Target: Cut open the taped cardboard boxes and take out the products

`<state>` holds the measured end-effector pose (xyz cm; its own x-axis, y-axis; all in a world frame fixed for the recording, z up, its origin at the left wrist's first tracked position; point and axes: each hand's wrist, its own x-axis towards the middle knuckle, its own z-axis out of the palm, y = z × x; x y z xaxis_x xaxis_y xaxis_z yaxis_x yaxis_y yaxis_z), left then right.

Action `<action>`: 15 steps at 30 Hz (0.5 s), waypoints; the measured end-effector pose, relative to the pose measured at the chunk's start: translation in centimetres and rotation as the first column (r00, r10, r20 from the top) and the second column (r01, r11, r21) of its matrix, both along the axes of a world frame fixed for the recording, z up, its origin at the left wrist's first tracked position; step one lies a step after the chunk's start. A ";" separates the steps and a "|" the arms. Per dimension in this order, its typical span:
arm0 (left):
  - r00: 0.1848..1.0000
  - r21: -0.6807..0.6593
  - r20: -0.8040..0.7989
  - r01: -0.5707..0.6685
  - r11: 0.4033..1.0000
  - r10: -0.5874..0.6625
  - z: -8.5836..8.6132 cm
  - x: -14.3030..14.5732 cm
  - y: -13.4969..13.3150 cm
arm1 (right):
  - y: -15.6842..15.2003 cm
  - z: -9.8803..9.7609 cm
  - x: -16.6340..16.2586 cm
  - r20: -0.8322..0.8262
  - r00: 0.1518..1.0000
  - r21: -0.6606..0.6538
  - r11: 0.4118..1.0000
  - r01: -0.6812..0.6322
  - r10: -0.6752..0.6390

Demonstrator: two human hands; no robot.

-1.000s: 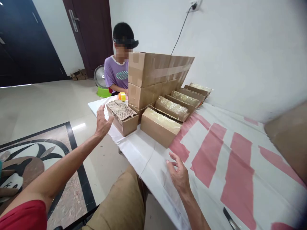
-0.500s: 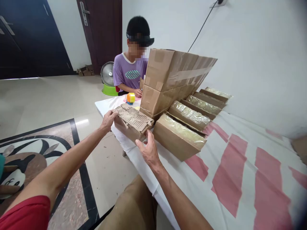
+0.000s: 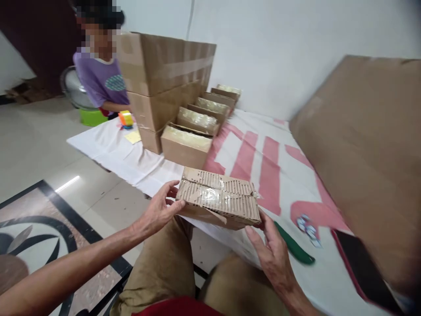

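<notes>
Between my two hands is a small cardboard box [image 3: 220, 195], its top torn down to the ribbed layer with a strip of clear tape across the middle. My left hand [image 3: 162, 206] grips its left end, the thumb along the front upper edge. At the other end, the fingers of my right hand [image 3: 268, 239] press on the right side near the front corner. The box is at the table's front edge, above my lap. Just right of my right hand lies a green curved handle-like thing [image 3: 296, 245], partly hidden behind that hand.
Beyond the box stand open cartons [image 3: 186, 147] with clear film in them, in a row beside stacked taped boxes [image 3: 164, 66]. A tape roll [image 3: 125, 118] lies far left, near a person in purple [image 3: 98, 81]. A phone [image 3: 365, 267] and a large carton [image 3: 368, 145] are at right.
The view has swung right and down. Both hands have brought the torn-topped box from beside the stack toward me and to the right, along the table's front edge.
</notes>
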<state>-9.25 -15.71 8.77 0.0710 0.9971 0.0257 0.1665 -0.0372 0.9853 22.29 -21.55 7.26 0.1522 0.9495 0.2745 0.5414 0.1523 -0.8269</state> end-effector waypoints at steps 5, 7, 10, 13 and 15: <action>0.984 -0.015 -0.082 0.158 0.987 -0.159 -0.5 4.4 -2.1 | -4.2 0.0 5.4 -0.126 0.987 -0.001 0.995 0.098 -0.098; 0.990 0.067 -0.118 0.086 0.994 -0.077 -0.3 4.4 -2.0 | -4.6 -0.9 7.3 -0.129 0.982 0.028 0.989 0.144 -0.139; 0.987 0.290 -0.134 -0.048 0.956 0.090 0.8 4.4 -1.1 | -4.1 -2.9 10.3 0.083 0.967 0.069 0.969 0.237 -0.243; 0.973 0.515 -0.206 0.015 0.857 0.107 2.3 5.5 0.1 | -2.6 -5.2 12.4 0.461 0.865 0.125 0.980 0.156 -0.197; 0.959 0.574 -0.282 0.141 0.807 0.032 2.7 6.8 1.0 | -1.7 -6.2 12.9 0.659 0.741 0.096 0.991 0.089 -0.130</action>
